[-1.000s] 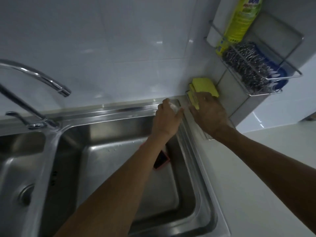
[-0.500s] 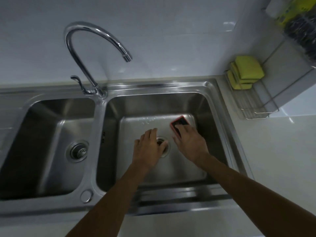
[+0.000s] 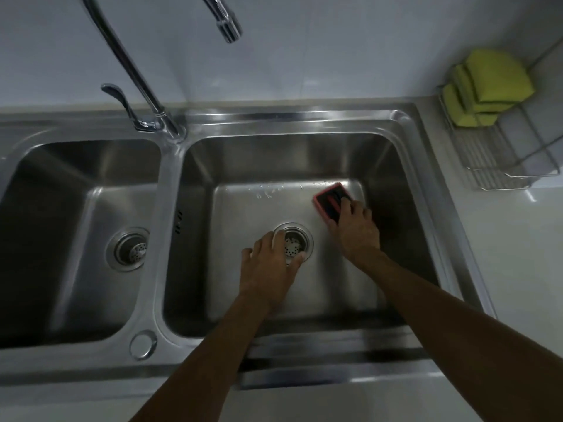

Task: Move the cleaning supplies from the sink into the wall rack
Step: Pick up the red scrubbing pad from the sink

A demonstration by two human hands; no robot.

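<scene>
Right hand (image 3: 356, 231) grips the red-and-black scrubber (image 3: 330, 202) on the sink (image 3: 426, 190) floor, left hand (image 3: 271, 263) rests spread-fingered beside it at the drain (image 3: 295, 243), holding nothing.

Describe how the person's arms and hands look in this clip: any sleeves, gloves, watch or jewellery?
Both arms are bare along the whole forearm length in view, with no sleeve showing. The left hand and right hand are ungloved. No watch, bracelet or ring can be seen at either wrist or on the fingers, though the dim light could hide small details. No markings show.
</scene>
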